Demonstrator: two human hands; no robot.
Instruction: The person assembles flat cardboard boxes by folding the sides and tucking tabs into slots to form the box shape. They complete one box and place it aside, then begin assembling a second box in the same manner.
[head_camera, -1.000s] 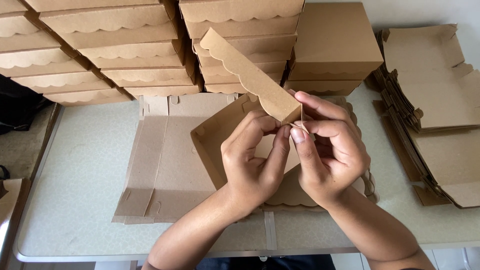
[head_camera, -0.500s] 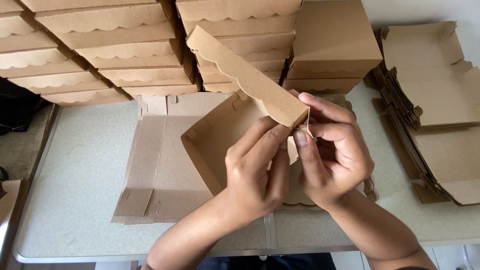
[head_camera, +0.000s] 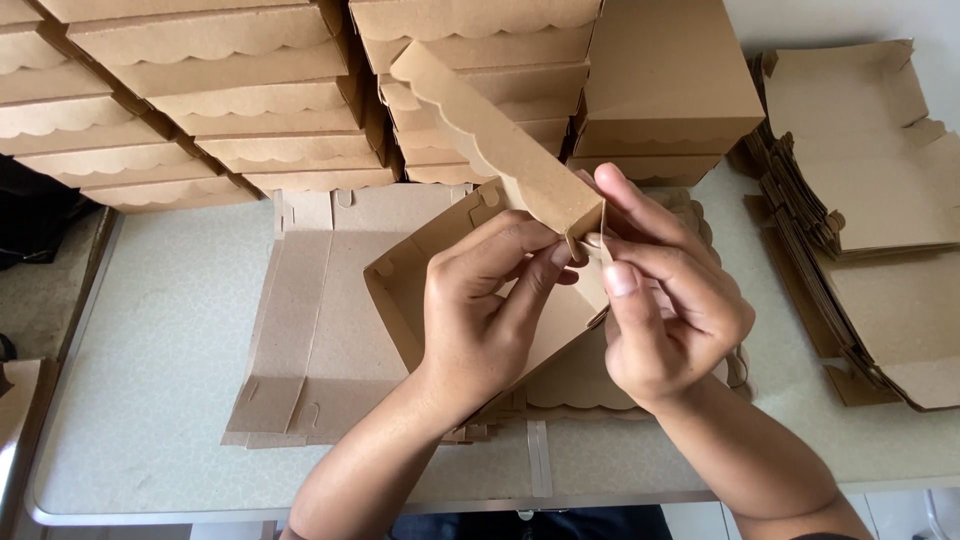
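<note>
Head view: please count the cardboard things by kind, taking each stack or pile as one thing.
Half-folded box, pinched by the left hand and the right hand: 1
Piles of flat blanks: 2
Stacks of finished boxes: 4, as far as the frame shows
Total: 7

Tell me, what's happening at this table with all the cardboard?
A person is folding a brown cardboard box with a scalloped lid edge, held up over the pale table. The left hand and right hand both pinch one corner of it. A flat, unfolded brown cardboard sheet lies beneath. Finished scalloped boxes are stacked behind, and a pile of flat blanks sits to the right.
</note>
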